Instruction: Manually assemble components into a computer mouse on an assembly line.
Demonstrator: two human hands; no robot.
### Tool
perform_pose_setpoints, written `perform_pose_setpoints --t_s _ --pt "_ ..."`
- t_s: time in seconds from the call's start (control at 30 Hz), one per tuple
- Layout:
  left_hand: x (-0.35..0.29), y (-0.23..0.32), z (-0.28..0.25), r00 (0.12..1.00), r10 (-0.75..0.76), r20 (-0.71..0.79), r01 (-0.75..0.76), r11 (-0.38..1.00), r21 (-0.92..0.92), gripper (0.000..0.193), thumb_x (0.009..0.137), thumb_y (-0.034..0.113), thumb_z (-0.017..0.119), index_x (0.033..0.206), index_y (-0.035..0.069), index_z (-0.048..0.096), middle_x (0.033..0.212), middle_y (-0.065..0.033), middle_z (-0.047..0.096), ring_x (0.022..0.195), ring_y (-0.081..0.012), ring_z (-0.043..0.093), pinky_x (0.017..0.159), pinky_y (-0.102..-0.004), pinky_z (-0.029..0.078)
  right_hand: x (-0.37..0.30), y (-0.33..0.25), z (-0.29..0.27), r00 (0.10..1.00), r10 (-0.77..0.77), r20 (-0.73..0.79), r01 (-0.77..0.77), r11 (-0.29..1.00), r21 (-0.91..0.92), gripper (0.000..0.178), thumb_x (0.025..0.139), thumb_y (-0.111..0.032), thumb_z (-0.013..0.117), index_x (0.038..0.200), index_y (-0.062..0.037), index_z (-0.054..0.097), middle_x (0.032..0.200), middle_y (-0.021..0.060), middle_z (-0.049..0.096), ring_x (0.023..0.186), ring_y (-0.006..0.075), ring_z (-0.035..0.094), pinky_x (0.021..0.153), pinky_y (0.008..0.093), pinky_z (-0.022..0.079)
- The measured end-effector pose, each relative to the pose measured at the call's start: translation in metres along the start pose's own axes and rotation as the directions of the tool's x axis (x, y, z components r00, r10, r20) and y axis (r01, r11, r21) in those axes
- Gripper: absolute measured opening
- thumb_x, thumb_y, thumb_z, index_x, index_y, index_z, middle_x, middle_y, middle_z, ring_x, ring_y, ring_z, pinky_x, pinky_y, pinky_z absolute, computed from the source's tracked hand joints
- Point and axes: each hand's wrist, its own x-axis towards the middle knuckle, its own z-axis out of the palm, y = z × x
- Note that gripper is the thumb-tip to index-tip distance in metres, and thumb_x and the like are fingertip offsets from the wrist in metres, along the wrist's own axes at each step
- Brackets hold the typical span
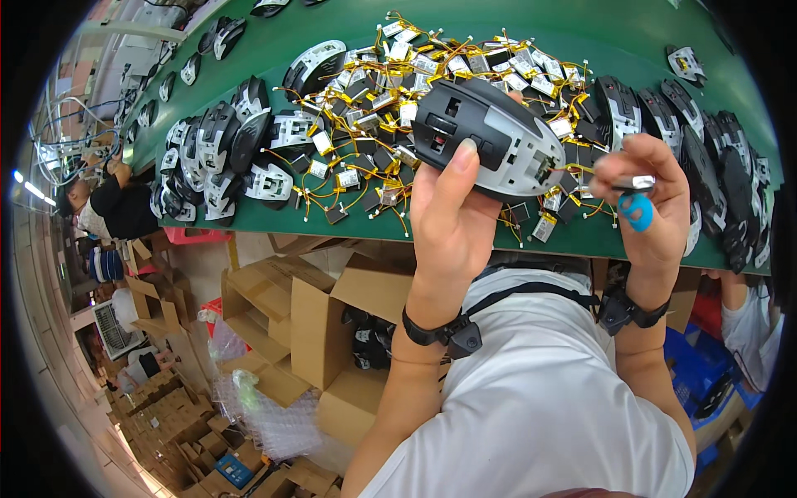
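Up close, mouse [490, 141] in left hand [452, 220], battery [638, 182] in right hand [660, 216]

Hands apart, both gripping. Likely light and stiff, the mouse suits a side hold; thin wires [579, 168] look fragile, so pinch the battery's body. Loose batteries [347, 178] litter the table [274, 50] beyond.

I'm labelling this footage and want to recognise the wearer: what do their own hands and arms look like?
The left hand and right hand are ungloved. Each wrist has a black strap carrying a chunky black module. A bright blue band circles one right digit. White short sleeves leave the forearms bare.
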Motion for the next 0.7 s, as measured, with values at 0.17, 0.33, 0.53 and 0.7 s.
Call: perform_pose_setpoints --t_s 0.17,0.33,0.53,0.7 --pt "0.0 -0.004 0.001 0.996 -0.039 -0.078 0.035 0.998 -0.049 0.046 0.093 0.023 0.05 0.13 -0.004 0.041 0.125 -0.0178 0.054 0.108 -0.023 0.058 0.092 -0.0401 0.048 -0.004 0.015 0.006 0.99 0.003 -0.143 -0.011 0.999 -0.053 0.036 0.08 -0.011 0.072 0.108 0.0027 0.054 0.095 0.0126 0.066 0.072 0.0127 0.063 0.067 0.0212 0.05" --pt "0.008 -0.004 0.002 0.996 -0.081 -0.039 0.082 0.997 0.012 0.051 0.095 0.031 0.041 0.132 -0.003 0.042 0.134 -0.0227 0.047 0.119 -0.0286 0.052 0.099 -0.0429 0.043 0.005 0.012 0.022 0.992 -0.001 -0.126 -0.027 0.975 -0.219 0.034 0.078 0.0 0.07 0.109 0.0053 0.056 0.094 0.007 0.063 0.081 0.0096 0.06 0.074 0.0227 0.048" --pt "0.007 -0.002 0.012 0.994 -0.107 -0.012 0.105 0.987 -0.12 0.054 0.094 0.031 0.039 0.135 -0.004 0.037 0.135 -0.0243 0.044 0.121 -0.0331 0.049 0.1 -0.0467 0.042 0.005 0.015 0.026 0.982 -0.185 -0.032 0.13 0.795 -0.593 0.033 0.077 0.005 0.066 0.109 0.0037 0.06 0.099 0.0068 0.065 0.077 0.0087 0.058 0.07 0.023 0.048" --pt "-0.001 -0.008 0.011 0.999 -0.004 -0.04 0.005 0.999 0.037 0.056 0.098 0.039 0.035 0.136 -0.002 0.036 0.135 -0.023 0.044 0.121 -0.0344 0.048 0.102 -0.0481 0.039 0.005 0.013 0.03 0.988 -0.033 -0.154 -0.048 0.867 -0.496 0.028 0.078 0.004 0.066 0.105 0.0045 0.061 0.1 0.0094 0.064 0.082 0.0111 0.06 0.074 0.0241 0.049"
